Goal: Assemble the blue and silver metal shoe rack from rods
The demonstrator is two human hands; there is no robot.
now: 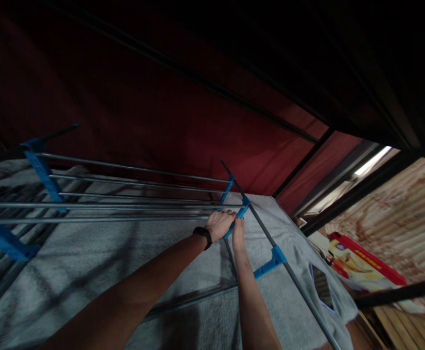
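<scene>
A partly assembled rack of grey metal rods (pixel 135 206) and blue plastic brackets lies on a grey cloth-covered surface. My left hand (pixel 220 224), with a black band on the wrist, is closed around the end of a rod beside a blue bracket (pixel 242 210). My right hand (pixel 238 232) grips that same bracket from the near side, touching my left fingertips. The bracket is joined to a long slanting pole (pixel 263 225), which also carries another blue bracket (pixel 273 261) nearer to me. My fingers hide the joint between rod and bracket.
More blue brackets (pixel 43 172) hold the rods' far ends at left, where loose rods (pixel 4 287) lie. A phone (pixel 322 287) rests on the grey cloth (pixel 99 272) at right. Beyond stands a red-and-yellow package (pixel 365 262). Dark red fabric (pixel 154 116) hangs behind, with dark frame bars (pixel 303 163).
</scene>
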